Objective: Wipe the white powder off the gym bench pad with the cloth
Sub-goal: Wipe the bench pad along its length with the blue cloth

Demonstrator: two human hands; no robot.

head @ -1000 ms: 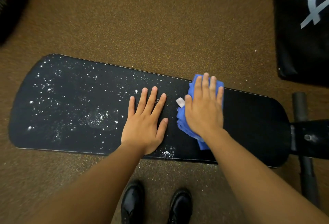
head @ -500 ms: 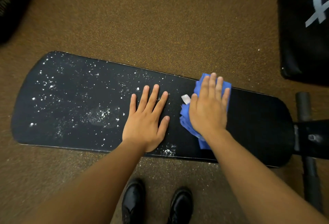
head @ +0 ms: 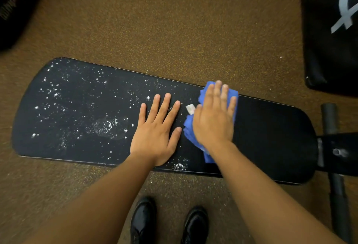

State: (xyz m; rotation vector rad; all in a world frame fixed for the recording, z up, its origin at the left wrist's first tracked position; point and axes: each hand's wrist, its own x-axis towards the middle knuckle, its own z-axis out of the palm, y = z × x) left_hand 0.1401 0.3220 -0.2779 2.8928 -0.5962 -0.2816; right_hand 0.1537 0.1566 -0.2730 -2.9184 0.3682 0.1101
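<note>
The long black bench pad (head: 271, 139) lies across the view. White powder (head: 108, 125) speckles its left half, with a small patch (head: 179, 165) at the near edge; the right part looks clean. My right hand (head: 214, 119) presses flat on a crumpled blue cloth (head: 188, 130) with a small white tag, near the pad's middle. My left hand (head: 157, 129) rests flat on the pad just left of the cloth, fingers spread, holding nothing.
Brown speckled floor (head: 174, 30) surrounds the bench. The bench's black frame and a foam roller bar (head: 331, 125) stick out at the right. A black pad with white lettering (head: 333, 30) stands at the upper right. My two black shoes (head: 143, 222) stand below the pad's near edge.
My right hand with the cloth shifted slightly right and toward the far edge, then back left a little. The left hand has stayed planted.
</note>
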